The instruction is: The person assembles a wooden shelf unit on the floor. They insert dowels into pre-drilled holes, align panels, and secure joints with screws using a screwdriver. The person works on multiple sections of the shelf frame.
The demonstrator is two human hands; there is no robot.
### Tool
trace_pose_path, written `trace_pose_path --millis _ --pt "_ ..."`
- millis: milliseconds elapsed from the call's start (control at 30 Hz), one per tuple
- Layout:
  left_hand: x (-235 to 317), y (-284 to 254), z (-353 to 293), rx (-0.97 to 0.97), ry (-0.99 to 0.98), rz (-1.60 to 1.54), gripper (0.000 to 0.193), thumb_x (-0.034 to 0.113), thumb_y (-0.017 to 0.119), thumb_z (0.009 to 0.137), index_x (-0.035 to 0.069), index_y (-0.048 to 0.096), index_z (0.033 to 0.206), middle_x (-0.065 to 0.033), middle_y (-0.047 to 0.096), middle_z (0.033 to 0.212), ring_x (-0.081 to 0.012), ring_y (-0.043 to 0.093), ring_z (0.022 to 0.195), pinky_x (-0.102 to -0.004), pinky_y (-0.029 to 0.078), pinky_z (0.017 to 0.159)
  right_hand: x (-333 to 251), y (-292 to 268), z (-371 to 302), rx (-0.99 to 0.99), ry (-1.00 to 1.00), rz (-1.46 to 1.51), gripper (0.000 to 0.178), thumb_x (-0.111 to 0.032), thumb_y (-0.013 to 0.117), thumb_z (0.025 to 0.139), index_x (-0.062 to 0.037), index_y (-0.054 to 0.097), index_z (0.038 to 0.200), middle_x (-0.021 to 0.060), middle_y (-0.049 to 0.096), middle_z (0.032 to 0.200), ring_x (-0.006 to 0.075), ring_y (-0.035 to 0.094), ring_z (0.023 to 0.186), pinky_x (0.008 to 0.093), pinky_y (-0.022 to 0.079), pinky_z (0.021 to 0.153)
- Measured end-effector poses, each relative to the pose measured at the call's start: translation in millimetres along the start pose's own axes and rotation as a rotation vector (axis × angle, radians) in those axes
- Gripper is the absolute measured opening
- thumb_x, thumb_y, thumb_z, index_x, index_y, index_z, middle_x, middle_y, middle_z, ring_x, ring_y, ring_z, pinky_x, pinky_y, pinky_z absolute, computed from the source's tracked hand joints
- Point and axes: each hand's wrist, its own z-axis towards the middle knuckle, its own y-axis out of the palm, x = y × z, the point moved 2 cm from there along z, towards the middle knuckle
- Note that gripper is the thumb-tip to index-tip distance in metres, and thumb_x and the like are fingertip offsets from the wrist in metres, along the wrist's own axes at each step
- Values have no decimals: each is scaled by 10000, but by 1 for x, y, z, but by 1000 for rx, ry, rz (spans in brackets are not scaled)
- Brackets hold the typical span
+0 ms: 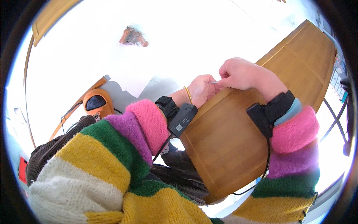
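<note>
Left hand (200,90) and right hand (240,74) come together at the upper-left edge of a wooden panel (223,149), fingertips almost meeting. Right thumb and forefinger pinch a thin pale sliver (213,82), mostly hidden by the fingers and too small to identify; the left fingers curl in close beside it, though whether they grip it too I cannot tell. It sits right over the panel's raised lip.

The panel is warm brown, smooth and visibly grained, running slantwise from the dark trousers (182,179) up toward the upper right, with a narrow line crossing its far part. The right forearm, a black wrist device (261,117) and its cable (268,158) cover some of it; a second black device (183,120) on the left wrist, next to a gold bangle (188,95), overlaps its near-left edge. Striped knitted sleeves (112,149) fill much of the lower view.

Beyond the left arm stands an orange device (99,102) with a dark oval face. Farther off, a clear-wrapped bundle (133,36) with orange-brown contents lies on a white surface (175,41), washed out by glare
</note>
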Motion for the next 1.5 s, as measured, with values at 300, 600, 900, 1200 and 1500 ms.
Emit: trace_pose_path --millis 300,600,900,1200,1500 --pt "-5 19 10 59 80 -20 467 345 410 799 -10 563 1061 -104 585 1028 -228 527 931 -354 397 883 21 16 -4 444 -200 311 209 -202 612 742 -47 651 876 115 663 813 301 617 775 348 484 726" --pt "-1 9 12 76 91 -10 561 318 312 788 -65 484 1160 -171 559 1111 -262 544 988 -372 401 914 27 7 -33 385 -48 -494 153 -149 556 758 -47 670 768 160 640 731 329 625 752 401 505 702" --pt "-1 19 5 274 135 98 550 386 291 884 -55 506 1131 -163 582 1077 -244 561 967 -357 410 896 -20 21 -60 257 -245 -250 92 -93 577 709 -32 617 653 150 596 656 321 591 651 403 476 599" --pt "-4 8 12 154 239 -24 524 476 327 913 18 519 1082 -95 606 1043 -177 576 924 -326 445 841 -9 15 19 588 -228 -215 102 -102 575 696 -32 649 693 145 614 653 324 599 664 406 482 632" --pt "-8 21 11 39 -4 330 480 209 575 854 53 415 1279 -113 521 1208 -213 528 1046 -363 434 893 35 -10 -14 362 106 -178 220 -191 553 726 -1 659 693 195 612 675 338 591 648 404 480 641"
